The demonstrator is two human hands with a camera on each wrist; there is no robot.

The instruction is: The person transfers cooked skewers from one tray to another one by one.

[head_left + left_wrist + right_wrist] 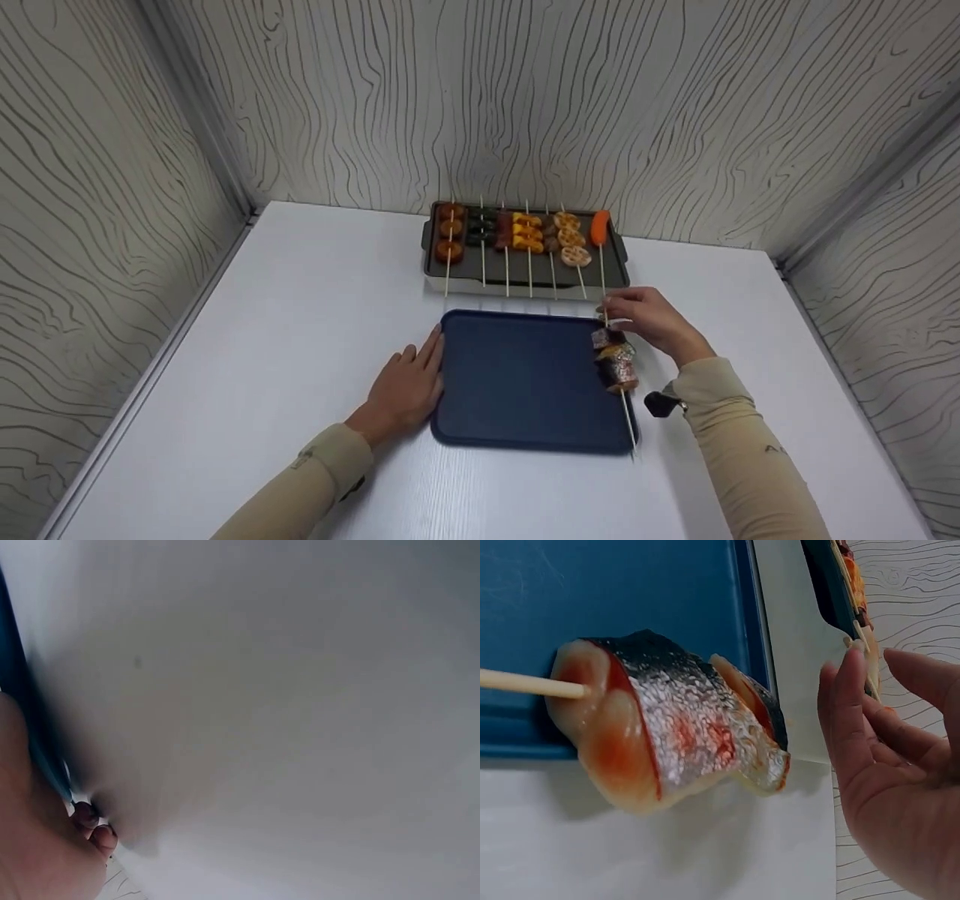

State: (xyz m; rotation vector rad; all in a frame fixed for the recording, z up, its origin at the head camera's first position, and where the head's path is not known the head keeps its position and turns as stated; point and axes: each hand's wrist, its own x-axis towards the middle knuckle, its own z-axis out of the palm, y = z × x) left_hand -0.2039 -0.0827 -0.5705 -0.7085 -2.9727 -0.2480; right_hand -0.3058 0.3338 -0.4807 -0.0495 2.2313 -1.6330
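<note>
My left hand [405,384] lies against the left edge of a blue tray [517,382], fingers extended along its rim. In the left wrist view, part of that hand [41,840] shows beside the blue edge. A skewer of fish chunks [616,367] with silvery, dark skin lies across the tray's right side, its stick passing over the near rim. Just beyond it is my right hand [652,321], at the lower end of the orange sausage skewer [600,228]. The right wrist view shows this hand's thumb and fingers [847,701] spread apart, with no skewer visibly pinched.
Behind the tray stands a grill [465,277] bearing several skewers, including lotus root slices [575,256], yellow pieces [527,232] and round brown pieces [449,251]. Patterned panels [480,97] enclose the white table [322,300] at the back and sides.
</note>
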